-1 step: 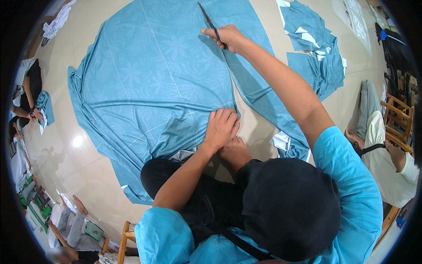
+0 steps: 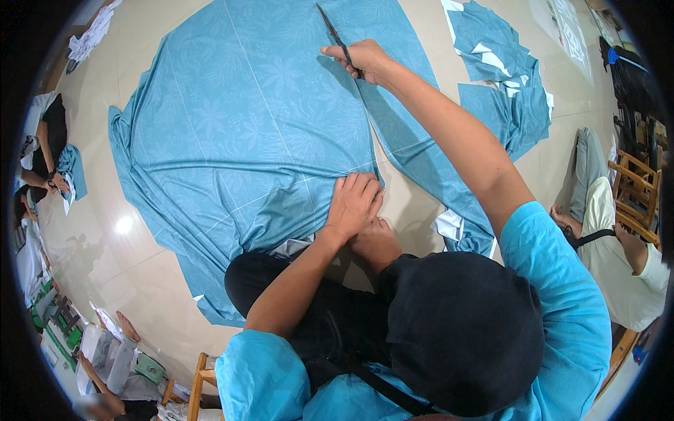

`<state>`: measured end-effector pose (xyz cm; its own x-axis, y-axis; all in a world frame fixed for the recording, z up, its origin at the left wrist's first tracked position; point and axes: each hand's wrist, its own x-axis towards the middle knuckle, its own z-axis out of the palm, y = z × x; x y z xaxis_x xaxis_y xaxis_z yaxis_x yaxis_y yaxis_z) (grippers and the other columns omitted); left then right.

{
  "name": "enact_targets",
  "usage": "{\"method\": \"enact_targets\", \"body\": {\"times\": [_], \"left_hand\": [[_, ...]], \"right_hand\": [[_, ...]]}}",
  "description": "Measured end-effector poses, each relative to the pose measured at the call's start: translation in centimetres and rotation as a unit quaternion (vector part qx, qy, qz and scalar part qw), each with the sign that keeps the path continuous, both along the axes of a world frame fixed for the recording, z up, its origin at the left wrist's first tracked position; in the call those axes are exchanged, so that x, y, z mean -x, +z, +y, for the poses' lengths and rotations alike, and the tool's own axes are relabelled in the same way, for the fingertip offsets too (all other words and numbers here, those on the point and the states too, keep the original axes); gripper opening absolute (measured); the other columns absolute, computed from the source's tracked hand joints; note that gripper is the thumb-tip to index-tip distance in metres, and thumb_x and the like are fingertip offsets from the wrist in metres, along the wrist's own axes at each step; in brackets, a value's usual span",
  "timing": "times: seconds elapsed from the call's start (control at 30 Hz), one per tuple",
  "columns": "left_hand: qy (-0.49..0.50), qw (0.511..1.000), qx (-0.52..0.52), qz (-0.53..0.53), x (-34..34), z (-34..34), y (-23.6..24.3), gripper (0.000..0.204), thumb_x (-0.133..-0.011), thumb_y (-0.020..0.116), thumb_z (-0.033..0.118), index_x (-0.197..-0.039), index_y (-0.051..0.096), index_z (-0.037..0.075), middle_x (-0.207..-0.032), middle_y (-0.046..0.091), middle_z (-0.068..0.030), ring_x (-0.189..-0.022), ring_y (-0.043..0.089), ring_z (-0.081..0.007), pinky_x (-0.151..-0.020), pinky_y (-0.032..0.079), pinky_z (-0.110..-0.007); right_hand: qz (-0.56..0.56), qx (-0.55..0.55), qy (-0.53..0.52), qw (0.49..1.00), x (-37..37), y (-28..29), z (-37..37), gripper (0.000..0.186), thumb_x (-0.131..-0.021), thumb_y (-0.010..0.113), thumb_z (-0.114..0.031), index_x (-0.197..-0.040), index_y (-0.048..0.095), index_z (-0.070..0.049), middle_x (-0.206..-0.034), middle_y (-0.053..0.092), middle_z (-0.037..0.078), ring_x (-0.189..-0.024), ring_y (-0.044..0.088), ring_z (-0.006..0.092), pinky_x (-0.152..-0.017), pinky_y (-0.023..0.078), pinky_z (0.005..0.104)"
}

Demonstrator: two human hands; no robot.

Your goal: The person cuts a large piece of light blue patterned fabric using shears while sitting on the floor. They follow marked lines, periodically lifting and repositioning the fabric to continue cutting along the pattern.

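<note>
Nothing moved — right grip [image 2: 364,59] holds scissors [image 2: 335,35], left grip [image 2: 355,202] touches fabric [image 2: 253,112].

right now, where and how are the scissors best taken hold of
Probably best gripped by the handles of the scissors, coming from the near right, as the right hand does. The dark blades point away over the blue patterned cloth, leaving the handle end on the near side, clear of the tips.
</note>
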<state>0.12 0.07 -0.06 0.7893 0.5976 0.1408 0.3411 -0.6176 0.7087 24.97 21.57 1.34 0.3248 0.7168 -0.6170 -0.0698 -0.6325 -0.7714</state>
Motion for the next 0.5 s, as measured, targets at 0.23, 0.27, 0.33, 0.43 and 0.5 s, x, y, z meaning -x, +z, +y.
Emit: {"method": "enact_targets", "body": {"times": [0.23, 0.27, 0.33, 0.43, 0.5], "left_hand": [[-0.001, 1.000, 0.006, 0.003, 0.0, 0.0, 0.0, 0.021, -0.092, 0.080, 0.017, -0.106, 0.067, 0.009, -0.118, 0.068, -0.0060, -0.111, 0.063, -0.0292, -0.092, 0.044, -0.045], [-0.001, 1.000, 0.005, 0.003, 0.0, 0.1, 0.0, 0.021, -0.092, 0.080, 0.017, -0.106, 0.067, 0.009, -0.118, 0.068, -0.0061, -0.111, 0.063, -0.0292, -0.092, 0.045, -0.045], [-0.004, 1.000, -0.003, 0.003, 0.0, 0.1, 0.0, 0.020, -0.094, 0.078, 0.019, -0.107, 0.068, 0.010, -0.117, 0.067, -0.0055, -0.109, 0.062, -0.0278, -0.090, 0.044, -0.044], [-0.002, 1.000, -0.009, -0.002, 0.0, 0.2, -0.2, 0.019, -0.095, 0.077, 0.021, -0.107, 0.068, 0.010, -0.117, 0.067, -0.0051, -0.109, 0.062, -0.0270, -0.089, 0.043, -0.043], [-0.001, 1.000, -0.008, -0.004, 0.0, 0.1, -0.3, 0.018, -0.095, 0.077, 0.021, -0.107, 0.068, 0.010, -0.117, 0.067, -0.0051, -0.109, 0.062, -0.0269, -0.089, 0.044, -0.043]], "right_hand": [[0.018, -0.011, -0.015, 1.000, -0.3, 0.5, 0.8, 0.053, -0.083, 0.098, -0.046, -0.086, 0.072, 0.000, -0.070, 0.058, 0.004, -0.060, 0.052, 0.0120, -0.054, 0.038, 0.0288], [0.011, -0.010, -0.016, 1.000, -0.3, 0.5, 1.0, 0.053, -0.083, 0.097, -0.047, -0.086, 0.072, 0.000, -0.070, 0.058, 0.003, -0.060, 0.053, 0.0117, -0.054, 0.038, 0.0284], [0.005, -0.021, -0.004, 1.000, -0.3, 0.5, 1.3, 0.055, -0.083, 0.097, -0.050, -0.089, 0.073, -0.001, -0.069, 0.056, 0.001, -0.058, 0.051, 0.0101, -0.051, 0.037, 0.0257], [0.005, -0.023, 0.000, 1.000, -0.4, 0.2, 1.6, 0.055, -0.083, 0.097, -0.052, -0.089, 0.073, -0.003, -0.068, 0.055, 0.000, -0.056, 0.049, 0.0091, -0.049, 0.037, 0.0245], [0.008, -0.023, -0.001, 1.000, -0.4, 0.1, 1.8, 0.054, -0.083, 0.097, -0.051, -0.089, 0.073, -0.003, -0.068, 0.055, 0.000, -0.056, 0.049, 0.0090, -0.049, 0.036, 0.0246]]}}
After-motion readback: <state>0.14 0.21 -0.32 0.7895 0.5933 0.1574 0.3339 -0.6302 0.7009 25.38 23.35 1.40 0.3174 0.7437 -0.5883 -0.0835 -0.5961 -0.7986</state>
